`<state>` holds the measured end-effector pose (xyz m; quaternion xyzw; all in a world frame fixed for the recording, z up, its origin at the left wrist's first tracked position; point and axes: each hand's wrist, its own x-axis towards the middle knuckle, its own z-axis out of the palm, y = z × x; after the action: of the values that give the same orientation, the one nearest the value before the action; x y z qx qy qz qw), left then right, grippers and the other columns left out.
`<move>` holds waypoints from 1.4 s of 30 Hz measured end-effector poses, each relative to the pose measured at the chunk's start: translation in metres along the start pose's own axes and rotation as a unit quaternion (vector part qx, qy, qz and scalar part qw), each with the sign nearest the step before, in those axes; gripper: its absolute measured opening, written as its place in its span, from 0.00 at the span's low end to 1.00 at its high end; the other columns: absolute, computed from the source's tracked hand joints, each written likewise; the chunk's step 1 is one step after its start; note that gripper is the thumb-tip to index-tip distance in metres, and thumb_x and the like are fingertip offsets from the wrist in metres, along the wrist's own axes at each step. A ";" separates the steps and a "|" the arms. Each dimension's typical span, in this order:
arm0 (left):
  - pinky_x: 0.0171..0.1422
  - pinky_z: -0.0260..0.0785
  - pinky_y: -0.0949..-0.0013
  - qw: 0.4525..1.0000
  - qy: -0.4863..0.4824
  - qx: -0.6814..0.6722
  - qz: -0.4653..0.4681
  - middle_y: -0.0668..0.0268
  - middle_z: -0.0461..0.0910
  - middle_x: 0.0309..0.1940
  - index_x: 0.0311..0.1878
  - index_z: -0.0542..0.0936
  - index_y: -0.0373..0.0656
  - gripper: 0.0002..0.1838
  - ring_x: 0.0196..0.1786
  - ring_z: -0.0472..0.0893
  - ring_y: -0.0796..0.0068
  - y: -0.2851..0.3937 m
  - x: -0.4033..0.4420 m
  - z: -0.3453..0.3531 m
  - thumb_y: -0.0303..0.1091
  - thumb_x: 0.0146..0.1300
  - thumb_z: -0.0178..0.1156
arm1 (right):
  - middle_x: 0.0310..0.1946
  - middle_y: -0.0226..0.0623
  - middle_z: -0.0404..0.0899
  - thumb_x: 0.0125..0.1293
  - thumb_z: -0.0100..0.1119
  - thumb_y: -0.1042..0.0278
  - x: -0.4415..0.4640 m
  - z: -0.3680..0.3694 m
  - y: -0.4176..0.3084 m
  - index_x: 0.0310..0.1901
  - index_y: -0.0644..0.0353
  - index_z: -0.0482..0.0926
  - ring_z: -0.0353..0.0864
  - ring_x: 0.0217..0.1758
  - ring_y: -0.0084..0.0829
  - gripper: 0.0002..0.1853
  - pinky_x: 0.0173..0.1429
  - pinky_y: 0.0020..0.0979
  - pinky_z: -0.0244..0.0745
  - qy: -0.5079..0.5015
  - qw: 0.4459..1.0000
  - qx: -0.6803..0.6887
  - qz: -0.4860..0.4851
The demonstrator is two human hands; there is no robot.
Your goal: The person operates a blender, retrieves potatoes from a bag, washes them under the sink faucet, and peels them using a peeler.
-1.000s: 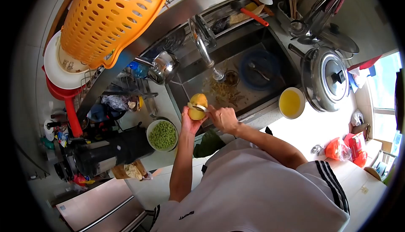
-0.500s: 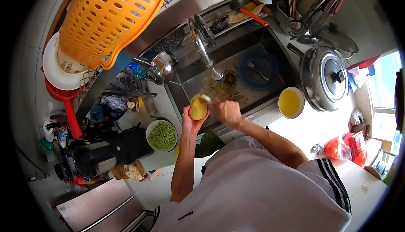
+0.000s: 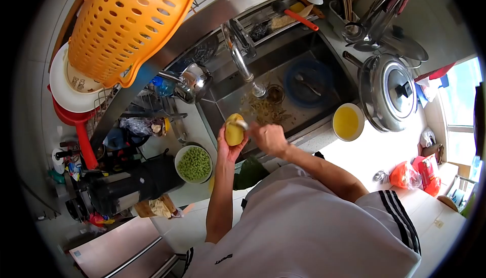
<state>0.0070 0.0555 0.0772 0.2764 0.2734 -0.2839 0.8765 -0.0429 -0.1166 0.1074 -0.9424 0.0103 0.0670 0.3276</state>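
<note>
My left hand (image 3: 230,150) is closed round a yellow, mostly peeled potato (image 3: 234,135) above the near left edge of the steel sink (image 3: 324,116). Fingers curled, my right hand (image 3: 272,139) grips a peeler (image 3: 242,124), whose blurred metal head touches the potato's upper right side. Its handle is mostly hidden in my fist. Below, a heap of peelings (image 3: 264,111) lies on the sink bottom around the drain. A blue basin (image 3: 293,91) with a spoon (image 3: 309,84) in it stands at the sink's far right.
The faucet (image 3: 240,60) hangs over the sink. A bowl of green beans or peas (image 3: 194,164) is on the left counter. To the right stand a bowl of yellow liquid (image 3: 347,122) and a lidded pan (image 3: 387,91). An orange colander (image 3: 126,30) sits high at left.
The peeler has shifted slightly down along the potato, which is tilted a little differently. My right hand has moved slightly left and down; the camera view has shifted a little.
</note>
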 end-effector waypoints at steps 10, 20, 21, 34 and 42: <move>0.46 0.76 0.56 0.987 -0.047 -0.125 -0.092 0.54 0.76 0.46 0.55 0.72 0.40 0.23 0.44 0.76 0.54 -0.002 0.000 0.000 0.47 0.67 0.46 | 0.21 0.44 0.80 0.65 0.48 0.57 0.018 -0.005 0.039 0.36 0.53 0.79 0.81 0.26 0.46 0.12 0.29 0.45 0.74 0.020 1.000 -0.022 0.010; 0.48 0.74 0.57 0.968 -0.076 -0.187 -0.149 0.53 0.75 0.49 0.57 0.71 0.37 0.23 0.47 0.76 0.54 -0.002 -0.022 0.024 0.44 0.67 0.48 | 0.25 0.45 0.80 0.67 0.47 0.52 0.028 0.008 0.055 0.34 0.54 0.79 0.80 0.28 0.47 0.16 0.30 0.42 0.73 0.046 0.996 0.039 0.063; 0.50 0.74 0.57 0.978 -0.083 -0.141 -0.128 0.54 0.75 0.50 0.57 0.71 0.38 0.23 0.48 0.76 0.56 -0.006 -0.019 0.014 0.46 0.67 0.49 | 0.23 0.47 0.77 0.68 0.48 0.53 0.022 0.011 0.049 0.34 0.58 0.77 0.78 0.26 0.45 0.17 0.31 0.40 0.71 0.049 0.983 0.174 0.037; 0.52 0.76 0.55 0.944 -0.084 0.318 -0.027 0.66 0.74 0.50 0.59 0.68 0.48 0.31 0.53 0.76 0.69 0.001 -0.016 0.018 0.28 0.50 0.68 | 0.24 0.52 0.77 0.69 0.48 0.54 0.018 0.002 0.006 0.35 0.62 0.75 0.77 0.33 0.55 0.17 0.35 0.46 0.70 0.020 0.966 0.256 0.013; 0.49 0.77 0.60 0.910 -0.005 0.414 -0.008 0.63 0.76 0.46 0.55 0.70 0.44 0.29 0.46 0.79 0.67 0.012 0.003 0.011 0.23 0.47 0.65 | 0.21 0.47 0.78 0.68 0.48 0.54 0.008 -0.011 0.005 0.42 0.54 0.75 0.79 0.27 0.52 0.14 0.31 0.47 0.72 -0.011 0.995 0.027 -0.092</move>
<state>0.0206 0.0550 0.0869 0.6111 0.1295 -0.3799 0.6823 -0.0344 -0.1275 0.1116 -0.9295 -0.0779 0.0466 0.3575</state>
